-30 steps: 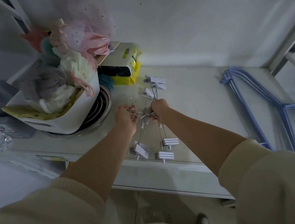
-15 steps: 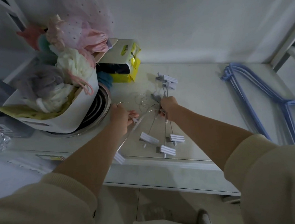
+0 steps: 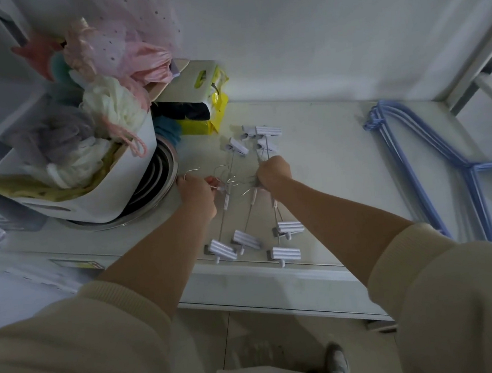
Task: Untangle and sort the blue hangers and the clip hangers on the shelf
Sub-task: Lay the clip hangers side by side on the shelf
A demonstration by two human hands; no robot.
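Observation:
Several wire clip hangers (image 3: 250,212) with white ribbed clips lie bunched on the white shelf (image 3: 336,175). Their metal hooks cross between my hands. My left hand (image 3: 198,195) grips the hooks at the left side of the bunch. My right hand (image 3: 273,172) holds the wire bars at the right side. White clips show beyond my hands and near the shelf's front edge. A stack of blue hangers (image 3: 433,167) lies flat at the right end of the shelf, away from both hands.
A white bin (image 3: 97,196) stuffed with cloth and bags stands at the left on a round metal rack (image 3: 161,182). A yellow and white box (image 3: 201,101) sits behind it by the wall. A metal frame post (image 3: 477,62) bounds the right.
My left hand had pulled one clip hanger out to the left; now that hanger lies beside the others again, with its clip at the front edge. My right hand has kept its hold.

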